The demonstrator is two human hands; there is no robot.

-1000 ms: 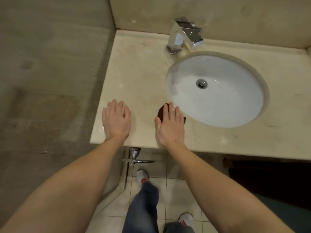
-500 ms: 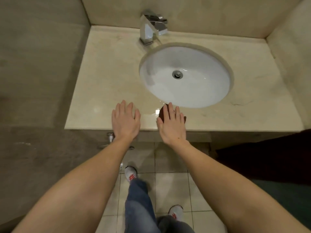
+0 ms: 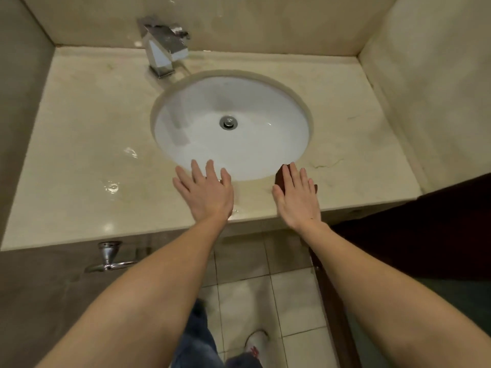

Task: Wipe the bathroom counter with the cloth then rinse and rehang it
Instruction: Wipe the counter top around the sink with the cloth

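Observation:
A beige marble counter (image 3: 79, 144) holds a white oval sink (image 3: 260, 144) with a chrome tap (image 3: 164, 49) behind it. My right hand (image 3: 297, 197) lies flat with straight fingers on a small dark red-brown cloth (image 3: 279, 176), pressing it onto the counter's front strip just right of the basin. Only the cloth's corners show around the hand. My left hand (image 3: 206, 192) lies flat and open on the front strip at the basin's near rim, with its fingertips over the rim.
Wet patches (image 3: 114, 187) shine on the counter's left part. Walls close in the counter at the left, back and right. A chrome valve (image 3: 109, 258) sticks out below the front edge. A dark wooden panel (image 3: 425, 229) stands at the lower right above tiled floor (image 3: 265, 301).
Both hands have slid to the right along the counter's front strip, the right one carrying the cloth past the basin's front. The view has shifted too.

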